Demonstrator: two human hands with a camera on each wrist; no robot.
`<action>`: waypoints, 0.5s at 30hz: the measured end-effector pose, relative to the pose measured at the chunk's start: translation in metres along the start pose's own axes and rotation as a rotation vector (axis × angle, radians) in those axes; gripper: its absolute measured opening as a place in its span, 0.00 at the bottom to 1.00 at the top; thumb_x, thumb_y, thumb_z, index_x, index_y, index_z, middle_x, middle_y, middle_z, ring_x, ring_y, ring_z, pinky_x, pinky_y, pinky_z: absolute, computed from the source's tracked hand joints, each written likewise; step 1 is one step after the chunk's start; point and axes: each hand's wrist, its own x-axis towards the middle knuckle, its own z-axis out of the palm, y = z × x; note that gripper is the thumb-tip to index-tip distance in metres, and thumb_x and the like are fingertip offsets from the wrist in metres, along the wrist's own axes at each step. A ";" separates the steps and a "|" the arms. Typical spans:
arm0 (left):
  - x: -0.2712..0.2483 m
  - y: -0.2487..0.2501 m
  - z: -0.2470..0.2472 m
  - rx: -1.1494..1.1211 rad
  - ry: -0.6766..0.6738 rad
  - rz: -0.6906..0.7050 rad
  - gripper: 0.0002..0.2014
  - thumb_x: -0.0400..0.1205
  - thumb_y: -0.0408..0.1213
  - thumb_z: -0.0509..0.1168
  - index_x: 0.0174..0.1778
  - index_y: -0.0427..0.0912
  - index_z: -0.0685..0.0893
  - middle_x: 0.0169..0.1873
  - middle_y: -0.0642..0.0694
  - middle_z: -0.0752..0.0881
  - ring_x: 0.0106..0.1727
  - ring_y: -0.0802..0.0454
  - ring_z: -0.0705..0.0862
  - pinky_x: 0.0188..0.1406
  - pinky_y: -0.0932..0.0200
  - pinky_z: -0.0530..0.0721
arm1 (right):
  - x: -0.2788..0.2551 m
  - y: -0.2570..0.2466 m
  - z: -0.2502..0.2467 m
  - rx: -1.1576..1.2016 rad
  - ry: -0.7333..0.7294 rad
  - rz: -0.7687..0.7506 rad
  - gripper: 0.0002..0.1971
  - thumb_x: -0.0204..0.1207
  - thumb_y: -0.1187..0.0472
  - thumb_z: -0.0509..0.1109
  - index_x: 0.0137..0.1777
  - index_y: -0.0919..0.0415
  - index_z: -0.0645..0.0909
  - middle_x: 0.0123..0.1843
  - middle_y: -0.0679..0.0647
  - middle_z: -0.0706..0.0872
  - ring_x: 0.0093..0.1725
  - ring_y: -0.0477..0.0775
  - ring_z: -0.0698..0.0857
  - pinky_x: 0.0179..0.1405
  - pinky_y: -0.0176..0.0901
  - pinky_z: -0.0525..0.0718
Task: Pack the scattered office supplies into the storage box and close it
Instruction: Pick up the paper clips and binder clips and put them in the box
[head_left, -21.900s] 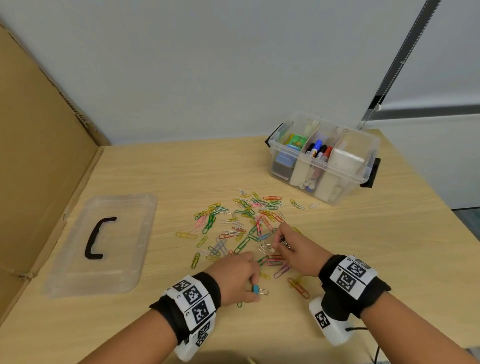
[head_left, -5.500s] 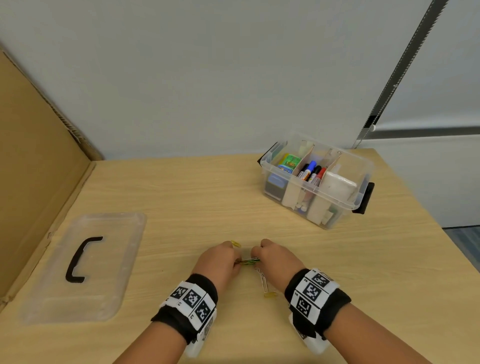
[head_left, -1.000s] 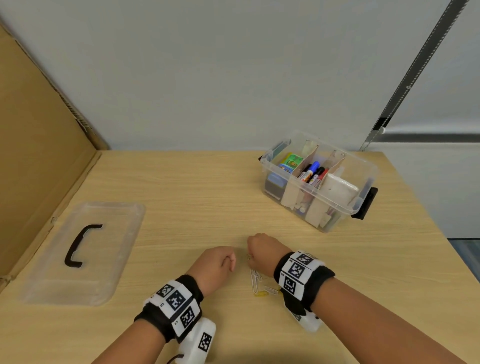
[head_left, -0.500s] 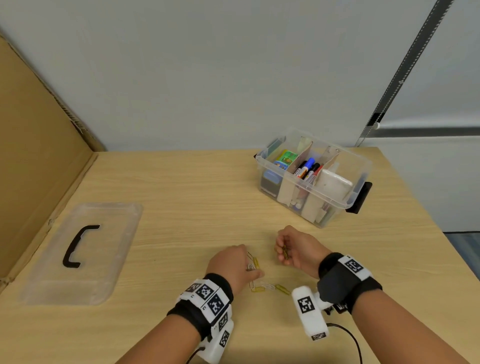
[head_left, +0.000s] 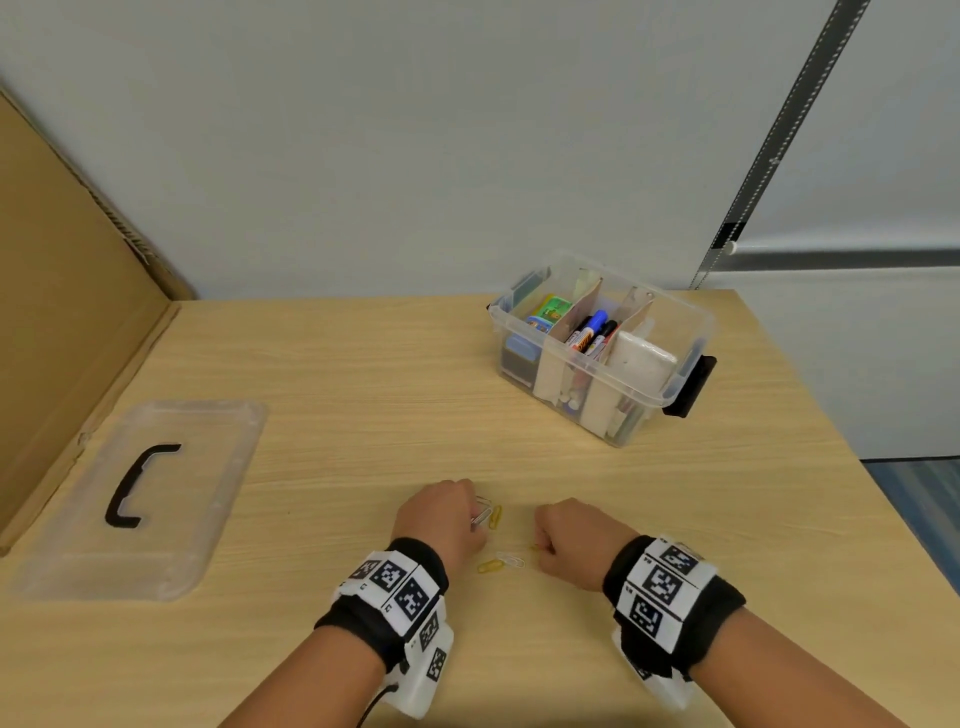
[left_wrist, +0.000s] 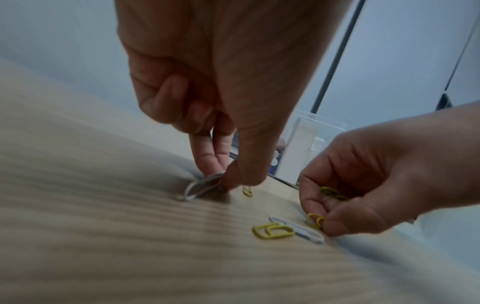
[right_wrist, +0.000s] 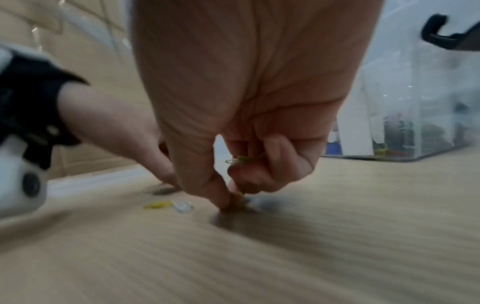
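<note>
On the far left the lid (head_left: 140, 493) lies flat on the table (head_left: 363, 395), handle up, well apart from everything else; leave it for the end. Your left hand (head_left: 441, 517) pinches a silver clip (left_wrist: 201, 186) between thumb and forefinger, one end of it touching the wood, the other fingers curled in. I think you should lift it straight up and not drag it, because thin wire slips easily out of such a pinch. Just beside this hand lies a yellow clip (head_left: 495, 516). Between your hands a second yellow clip (head_left: 487, 565) and a pale clip (head_left: 511, 560) lie touching each other; take them one by one. Your right hand (head_left: 571, 545) pinches another yellow clip (left_wrist: 314, 221) at the table with thumb and forefinger, while the curled fingers hold some clips (left_wrist: 333, 193) already in the palm. Keep these fingers closed while you pick, or the collected ones may fall. The box (head_left: 602, 348) stands open at the back right, well apart from your hands, with markers (head_left: 592, 332) in the middle compartment.
</note>
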 end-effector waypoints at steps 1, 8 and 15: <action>0.000 -0.001 0.000 -0.011 -0.005 -0.008 0.10 0.78 0.40 0.64 0.53 0.45 0.81 0.48 0.49 0.85 0.51 0.49 0.82 0.50 0.55 0.82 | 0.001 0.000 0.001 -0.002 0.008 -0.006 0.05 0.78 0.57 0.62 0.44 0.57 0.71 0.42 0.53 0.78 0.40 0.53 0.76 0.30 0.36 0.69; 0.000 -0.009 0.003 -0.082 -0.035 0.063 0.06 0.82 0.36 0.59 0.49 0.39 0.79 0.44 0.44 0.81 0.46 0.46 0.80 0.47 0.56 0.78 | 0.002 0.011 -0.013 1.392 -0.141 -0.021 0.08 0.67 0.59 0.55 0.33 0.62 0.71 0.29 0.57 0.74 0.26 0.51 0.71 0.22 0.37 0.68; -0.004 -0.033 -0.017 -0.995 -0.098 -0.096 0.08 0.85 0.31 0.57 0.50 0.41 0.83 0.35 0.53 0.79 0.32 0.59 0.73 0.33 0.65 0.72 | 0.003 -0.003 -0.013 0.941 -0.069 0.029 0.10 0.82 0.58 0.59 0.40 0.58 0.74 0.29 0.50 0.75 0.25 0.45 0.71 0.24 0.36 0.68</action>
